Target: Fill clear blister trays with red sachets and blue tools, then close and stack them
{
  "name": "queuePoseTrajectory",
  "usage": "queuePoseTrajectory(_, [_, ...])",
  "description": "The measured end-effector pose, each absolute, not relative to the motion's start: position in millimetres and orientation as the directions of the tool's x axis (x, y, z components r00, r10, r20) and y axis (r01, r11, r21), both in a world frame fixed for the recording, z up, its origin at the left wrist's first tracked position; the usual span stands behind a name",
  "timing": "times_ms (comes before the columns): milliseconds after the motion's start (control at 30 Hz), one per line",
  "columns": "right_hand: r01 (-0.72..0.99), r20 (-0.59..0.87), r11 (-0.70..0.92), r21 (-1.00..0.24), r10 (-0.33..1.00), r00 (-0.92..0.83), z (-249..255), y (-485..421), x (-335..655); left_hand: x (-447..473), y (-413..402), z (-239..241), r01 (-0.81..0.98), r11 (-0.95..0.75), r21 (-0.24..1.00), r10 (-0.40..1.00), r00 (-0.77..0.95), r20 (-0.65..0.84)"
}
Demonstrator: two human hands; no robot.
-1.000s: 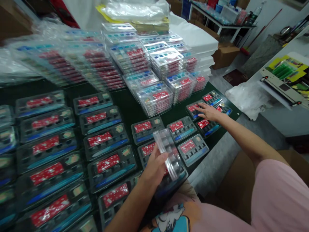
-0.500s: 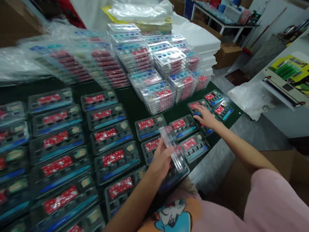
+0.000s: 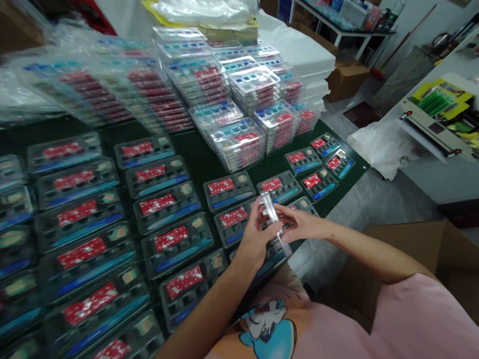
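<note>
My left hand [image 3: 258, 242] is closed around a small bundle of clear plastic blister covers [image 3: 268, 203], tilted on edge over the table. My right hand [image 3: 305, 224] meets it from the right, its fingers curled and pinching the covers' edge; how many it grips is hidden. Beneath and around both hands lie clear blister trays, such as the tray [image 3: 232, 218] just left of them, each with a red dotted packet and a blue or teal pen. Beyond my right hand is a small group of trays, including one tray [image 3: 318, 183] near the table's right edge.
Rows of filled trays [image 3: 177, 242] cover the dark green table [image 3: 202, 157] to the left. Tall stacks of packed sets [image 3: 237, 144] stand at the back, beside white sheets [image 3: 299, 45]. An open cardboard box [image 3: 404, 244] sits at the lower right, and a white plastic bag [image 3: 385, 149] lies beyond the table.
My right hand has left the trays at the far right and come back to the covers in my left hand. The covers have turned more edge-on. The view has shifted slightly.
</note>
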State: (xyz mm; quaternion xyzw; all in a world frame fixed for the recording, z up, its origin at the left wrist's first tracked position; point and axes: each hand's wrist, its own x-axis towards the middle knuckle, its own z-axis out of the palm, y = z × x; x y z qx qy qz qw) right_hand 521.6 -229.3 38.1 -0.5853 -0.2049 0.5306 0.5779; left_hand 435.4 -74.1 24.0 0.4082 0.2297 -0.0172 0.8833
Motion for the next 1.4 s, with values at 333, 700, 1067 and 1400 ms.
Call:
queuePoseTrajectory(333, [-0.417,-0.386,-0.216,-0.883,0.839,0.383,43,-238,511,432,-81,26,0.213,0.669,0.712,0.124,0.913,-0.39])
queuePoseTrajectory(700, [-0.389,-0.334,-0.175,-0.905,0.858,0.391,46,-244,507,432,-83,24,0.221,0.673,0.705,0.098,0.919,-0.382])
queuePoseTrajectory(1067, [-0.385,-0.299,-0.153,-0.91,0.886,0.354,45,-242,506,429,-83,29,0.234,0.656,0.718,0.112,0.91,-0.398])
queuePoseTrajectory(1400, [-0.393,-0.263,-0.101,-0.914,0.886,0.382,46,-238,503,428,-81,30,0.22,0.655,0.723,0.142,0.904,-0.404])
